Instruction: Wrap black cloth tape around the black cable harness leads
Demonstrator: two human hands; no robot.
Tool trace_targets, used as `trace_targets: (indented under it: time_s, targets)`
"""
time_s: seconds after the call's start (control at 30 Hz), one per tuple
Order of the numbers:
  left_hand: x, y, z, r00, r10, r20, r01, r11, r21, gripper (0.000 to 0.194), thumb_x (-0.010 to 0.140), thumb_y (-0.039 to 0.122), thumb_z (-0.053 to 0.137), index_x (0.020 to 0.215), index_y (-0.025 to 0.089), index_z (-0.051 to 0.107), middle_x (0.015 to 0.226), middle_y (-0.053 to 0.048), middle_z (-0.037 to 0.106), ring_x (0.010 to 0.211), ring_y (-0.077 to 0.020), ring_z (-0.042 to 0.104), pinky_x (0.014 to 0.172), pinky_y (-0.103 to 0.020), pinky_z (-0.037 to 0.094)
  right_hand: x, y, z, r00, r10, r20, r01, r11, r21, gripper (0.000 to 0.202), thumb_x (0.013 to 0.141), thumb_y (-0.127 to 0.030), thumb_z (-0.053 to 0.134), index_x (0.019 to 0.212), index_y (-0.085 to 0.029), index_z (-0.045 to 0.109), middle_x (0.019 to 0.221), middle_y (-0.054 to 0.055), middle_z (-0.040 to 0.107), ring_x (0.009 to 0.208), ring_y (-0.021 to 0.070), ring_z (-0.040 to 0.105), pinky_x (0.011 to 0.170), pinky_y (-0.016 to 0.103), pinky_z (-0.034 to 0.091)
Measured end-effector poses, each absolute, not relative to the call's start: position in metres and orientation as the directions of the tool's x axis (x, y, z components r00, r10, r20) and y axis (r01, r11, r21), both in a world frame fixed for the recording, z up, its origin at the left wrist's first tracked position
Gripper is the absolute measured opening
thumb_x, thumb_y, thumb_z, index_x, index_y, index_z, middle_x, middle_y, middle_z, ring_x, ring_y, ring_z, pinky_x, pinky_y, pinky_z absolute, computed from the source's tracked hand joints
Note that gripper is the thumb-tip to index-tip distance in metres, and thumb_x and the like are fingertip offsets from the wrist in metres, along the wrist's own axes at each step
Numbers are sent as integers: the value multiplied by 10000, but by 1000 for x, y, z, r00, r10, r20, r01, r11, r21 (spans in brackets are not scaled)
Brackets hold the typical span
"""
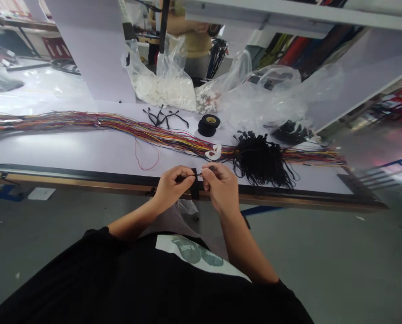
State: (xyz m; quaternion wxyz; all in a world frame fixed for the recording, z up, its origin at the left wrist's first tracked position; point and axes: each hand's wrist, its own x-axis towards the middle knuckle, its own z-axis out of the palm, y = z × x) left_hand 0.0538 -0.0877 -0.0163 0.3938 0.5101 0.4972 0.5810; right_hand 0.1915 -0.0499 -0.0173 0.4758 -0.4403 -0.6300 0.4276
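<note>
Near the table's front edge, my left hand [172, 185] and my right hand [222, 185] are close together, both with fingers pinched. A thin black cable [197, 174] runs between them, and its ends are hidden in my fingers. Just behind and below it, a black strip [194, 191] hangs over the table edge. To the right of my right hand lies a big heap of short black cables [263, 159]. Beyond my hands, a curled white piece [214, 153] rests on a long bundle of coloured wires [173, 140].
Black tape rolls [208, 126] are stacked behind the wire bundle. Several short black cables [165, 118] lie left of them. Clear plastic bags, one with white connectors [163, 90], stand at the back. Behind the partition, a person [197, 49] holds a dark roll [214, 29].
</note>
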Motion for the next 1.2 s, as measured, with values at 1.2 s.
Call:
trace_targets:
  time_s: [1.2]
  targets:
    - [64, -78, -27, 159, 985, -62, -495, 134, 858, 260, 620, 292, 726, 596, 156, 505, 538, 37, 511, 435, -41, 403, 427, -189, 314, 201, -60, -27, -162, 892, 422, 63, 436, -898, 246, 809, -425, 505, 808, -226, 650, 1016, 72, 620, 982, 215, 586, 864, 408, 475]
